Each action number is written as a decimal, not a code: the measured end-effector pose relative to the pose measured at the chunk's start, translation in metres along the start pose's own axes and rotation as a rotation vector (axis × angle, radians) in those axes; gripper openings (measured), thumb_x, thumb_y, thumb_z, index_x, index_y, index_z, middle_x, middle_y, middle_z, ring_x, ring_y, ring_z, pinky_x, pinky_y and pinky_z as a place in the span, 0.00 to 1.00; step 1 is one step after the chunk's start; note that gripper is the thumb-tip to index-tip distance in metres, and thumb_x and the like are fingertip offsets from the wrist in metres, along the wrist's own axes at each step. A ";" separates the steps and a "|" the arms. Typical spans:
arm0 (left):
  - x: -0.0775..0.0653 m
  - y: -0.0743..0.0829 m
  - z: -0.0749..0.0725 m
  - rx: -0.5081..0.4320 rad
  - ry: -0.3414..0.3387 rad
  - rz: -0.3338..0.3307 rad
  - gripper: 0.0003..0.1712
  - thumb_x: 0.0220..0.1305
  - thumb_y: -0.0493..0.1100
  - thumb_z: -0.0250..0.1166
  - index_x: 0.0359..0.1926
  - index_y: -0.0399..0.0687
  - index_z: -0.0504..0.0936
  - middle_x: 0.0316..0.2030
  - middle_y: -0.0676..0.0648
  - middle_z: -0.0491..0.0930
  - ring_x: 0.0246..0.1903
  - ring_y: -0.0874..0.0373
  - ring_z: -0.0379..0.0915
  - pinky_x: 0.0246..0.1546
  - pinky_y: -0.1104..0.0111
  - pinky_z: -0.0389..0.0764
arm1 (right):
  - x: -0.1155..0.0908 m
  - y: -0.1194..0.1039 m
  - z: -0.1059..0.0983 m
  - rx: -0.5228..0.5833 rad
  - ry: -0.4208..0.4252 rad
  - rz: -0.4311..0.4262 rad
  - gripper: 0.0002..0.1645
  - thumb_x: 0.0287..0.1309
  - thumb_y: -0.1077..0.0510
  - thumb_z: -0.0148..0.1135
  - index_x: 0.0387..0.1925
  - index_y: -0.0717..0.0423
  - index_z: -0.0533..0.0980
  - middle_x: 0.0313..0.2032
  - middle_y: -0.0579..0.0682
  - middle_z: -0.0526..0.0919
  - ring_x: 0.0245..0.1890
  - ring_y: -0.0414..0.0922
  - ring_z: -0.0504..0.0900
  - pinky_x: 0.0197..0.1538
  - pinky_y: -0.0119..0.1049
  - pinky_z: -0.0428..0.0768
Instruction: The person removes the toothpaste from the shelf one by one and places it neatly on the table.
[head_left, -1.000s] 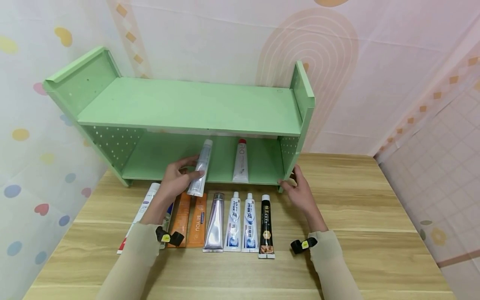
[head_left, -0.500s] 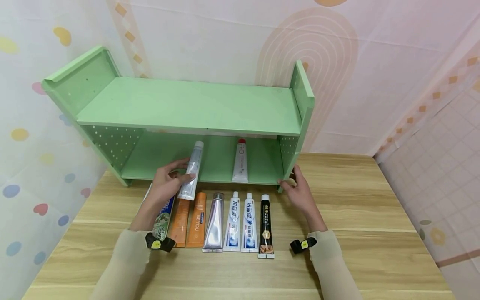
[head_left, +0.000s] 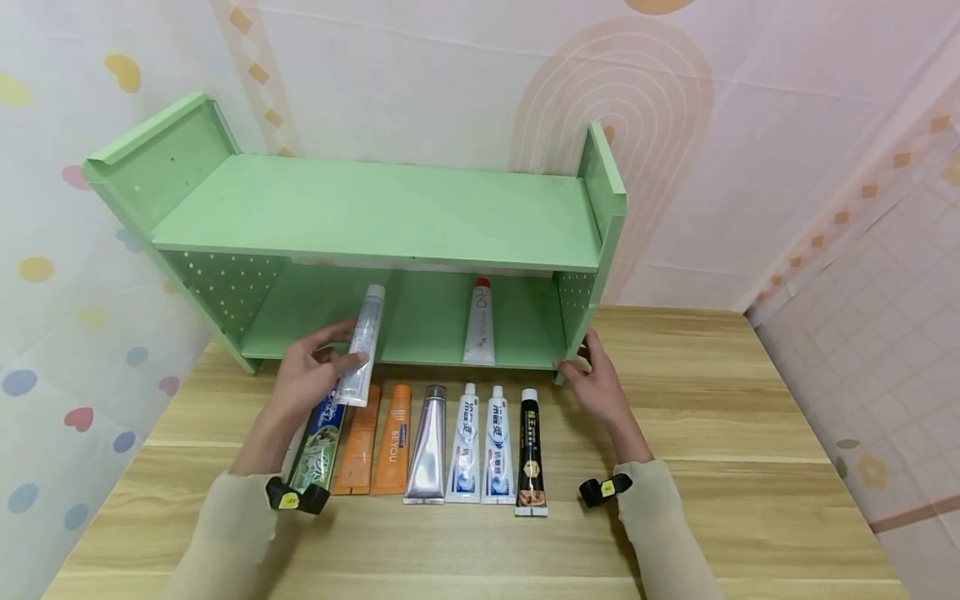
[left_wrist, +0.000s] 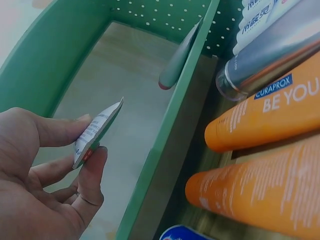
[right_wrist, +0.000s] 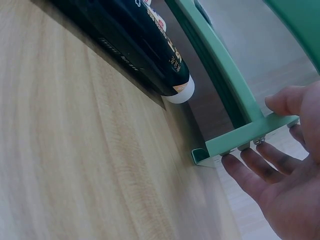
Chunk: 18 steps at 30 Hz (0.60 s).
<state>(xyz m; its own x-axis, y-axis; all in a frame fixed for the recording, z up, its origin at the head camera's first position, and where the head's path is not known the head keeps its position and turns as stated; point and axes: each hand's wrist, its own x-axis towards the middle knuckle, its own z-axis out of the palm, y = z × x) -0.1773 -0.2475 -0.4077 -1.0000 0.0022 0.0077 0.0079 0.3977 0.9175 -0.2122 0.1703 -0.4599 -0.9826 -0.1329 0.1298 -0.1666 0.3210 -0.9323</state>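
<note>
My left hand (head_left: 306, 377) pinches a whitish-silver toothpaste tube (head_left: 362, 343) near its flat end. The tube leans with its white cap up, in front of the green shelf's lower level (head_left: 420, 325). In the left wrist view, thumb and fingers hold the tube's crimped end (left_wrist: 97, 130). At the shelf's lower right corner, my right hand (head_left: 600, 385) grips the side panel (right_wrist: 250, 134), thumb on one face and fingers on the other. A red-capped tube (head_left: 480, 325) lies on the lower level, right of the held one.
On the wooden table (head_left: 720, 417), a row of tubes lies before the shelf: a blue-green one (head_left: 318, 450), two orange ones (head_left: 393, 442), a silver one (head_left: 427, 450), two white-blue ones (head_left: 465, 450) and a black one (head_left: 531, 450). A patterned cloth (head_left: 420, 75) hangs behind.
My left hand has moved left along the shelf front with the toothpaste tube, uncovering more of the blue-green and orange tubes. My right hand stays on the side panel.
</note>
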 end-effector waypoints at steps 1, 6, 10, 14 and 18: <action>-0.001 0.000 -0.001 -0.004 0.002 0.000 0.38 0.68 0.41 0.67 0.77 0.51 0.66 0.65 0.41 0.72 0.29 0.66 0.69 0.27 0.70 0.79 | 0.000 0.000 0.000 -0.004 0.001 -0.004 0.41 0.72 0.60 0.59 0.79 0.41 0.54 0.75 0.57 0.63 0.73 0.62 0.66 0.64 0.63 0.78; -0.007 -0.003 -0.007 0.001 0.026 -0.003 0.39 0.68 0.42 0.68 0.76 0.50 0.66 0.62 0.44 0.73 0.30 0.67 0.70 0.31 0.70 0.81 | 0.000 0.000 -0.001 -0.012 0.006 -0.009 0.41 0.71 0.60 0.60 0.79 0.40 0.55 0.75 0.57 0.64 0.72 0.61 0.67 0.64 0.63 0.78; -0.013 -0.006 -0.012 0.026 0.046 -0.023 0.38 0.68 0.44 0.69 0.76 0.52 0.67 0.58 0.50 0.74 0.32 0.66 0.69 0.32 0.71 0.80 | 0.000 0.000 -0.001 -0.011 0.004 -0.009 0.41 0.71 0.60 0.60 0.79 0.39 0.55 0.75 0.56 0.64 0.72 0.61 0.68 0.63 0.62 0.79; -0.018 -0.012 -0.017 0.035 0.048 -0.033 0.38 0.69 0.46 0.68 0.76 0.50 0.67 0.57 0.52 0.73 0.35 0.65 0.71 0.32 0.71 0.81 | 0.000 -0.001 -0.002 0.000 0.003 -0.009 0.41 0.71 0.60 0.60 0.79 0.39 0.55 0.75 0.56 0.63 0.72 0.61 0.68 0.64 0.62 0.78; -0.024 -0.018 -0.024 0.041 0.045 -0.024 0.38 0.70 0.46 0.68 0.77 0.48 0.66 0.55 0.54 0.74 0.34 0.66 0.71 0.29 0.71 0.80 | 0.000 0.000 -0.003 0.008 0.003 -0.005 0.41 0.71 0.60 0.60 0.78 0.39 0.56 0.75 0.56 0.64 0.73 0.62 0.67 0.66 0.62 0.76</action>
<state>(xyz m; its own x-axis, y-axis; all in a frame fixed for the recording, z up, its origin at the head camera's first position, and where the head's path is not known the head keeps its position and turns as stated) -0.1539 -0.2765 -0.4146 -0.9988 -0.0487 0.0046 -0.0170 0.4341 0.9007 -0.2119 0.1726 -0.4587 -0.9821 -0.1312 0.1353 -0.1705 0.3127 -0.9344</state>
